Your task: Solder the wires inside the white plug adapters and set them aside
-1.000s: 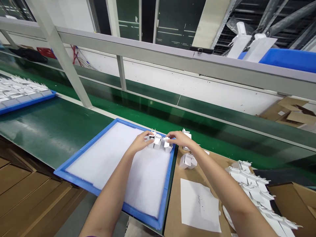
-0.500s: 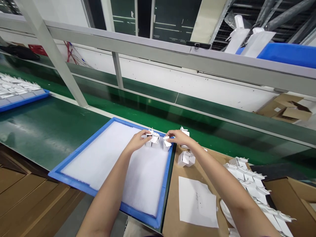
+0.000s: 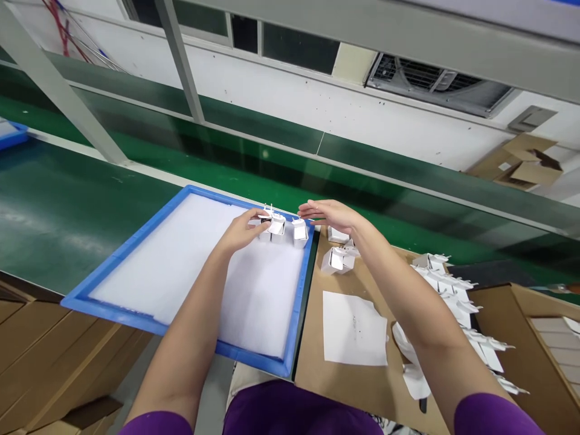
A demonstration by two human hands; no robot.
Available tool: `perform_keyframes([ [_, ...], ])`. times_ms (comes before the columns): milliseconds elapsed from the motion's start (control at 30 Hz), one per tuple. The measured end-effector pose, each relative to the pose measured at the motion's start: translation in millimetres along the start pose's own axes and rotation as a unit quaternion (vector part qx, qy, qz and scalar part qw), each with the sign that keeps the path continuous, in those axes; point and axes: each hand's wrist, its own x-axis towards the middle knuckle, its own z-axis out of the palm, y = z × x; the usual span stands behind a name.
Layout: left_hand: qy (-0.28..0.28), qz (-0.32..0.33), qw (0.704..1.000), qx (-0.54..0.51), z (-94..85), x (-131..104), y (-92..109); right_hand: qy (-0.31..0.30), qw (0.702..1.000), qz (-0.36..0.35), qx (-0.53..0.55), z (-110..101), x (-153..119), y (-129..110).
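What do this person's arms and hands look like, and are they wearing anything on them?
Both the left hand and the right hand are bare, with no gloves or wristwatches visible. The forearms are uncovered too. Above them, short purple sleeves show, with no visible markings.

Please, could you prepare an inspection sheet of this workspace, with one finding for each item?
Surface: green table bearing a blue tray with white lining; brown cardboard sheet to its right.
Job's things: two white pieces and a lone piece in the tray's far right corner; others on the cardboard.
Clutter: marked paper; open carton at right.
Hands: left hand, fingertips at the two pieces, grip unclear; right hand, open, near the lone piece.
Cables: red cords, upper left.
Surroundings: grey frame, white wall.
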Motion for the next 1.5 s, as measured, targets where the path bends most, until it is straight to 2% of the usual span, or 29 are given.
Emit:
perform_keyframes([
  [167,-0.002,-0.005,1.000,-0.004,-0.3,-1.9,3.1,0.008,0.999,-0.025,0.033,7.2,-2.2,-2.5],
  [400,-0.006,-0.006,1.000,0.012,-1.0,-2.0,5.1,0.126,0.975,-0.155,0.094,4.1,5.7,10.1],
  [533,-0.007,-0.008,1.000,0.026,-1.5,-2.6,5.5,0.124,0.970,-0.179,0.107,2.3,0.0,9.8],
  [767,-0.016,-0.009,0.999,0.036,-2.4,-3.4,5.2,0.092,0.974,-0.181,0.104,3.6,-8.5,8.0],
  [900,-0.018,-0.003,0.999,0.038,-2.6,-3.5,5.2,0.092,0.979,-0.174,0.054,3.9,-5.6,11.7],
  [1000,-0.013,0.001,0.999,0.038,-2.8,-3.1,4.8,0.092,0.981,-0.166,-0.028,6.2,-1.1,15.7],
  [1067,-0.010,-0.001,1.000,0.029,-2.9,-2.7,4.0,0.071,0.980,-0.159,-0.097,9.3,1.4,18.6],
  [1267,-0.006,-0.008,1.000,0.013,-2.4,-1.7,3.0,0.022,0.955,-0.146,-0.257,15.2,5.0,25.9],
  [1500,-0.001,-0.018,1.000,0.016,-1.7,-3.1,8.0,0.000,0.936,-0.153,-0.315,5.5,6.6,33.7],
])
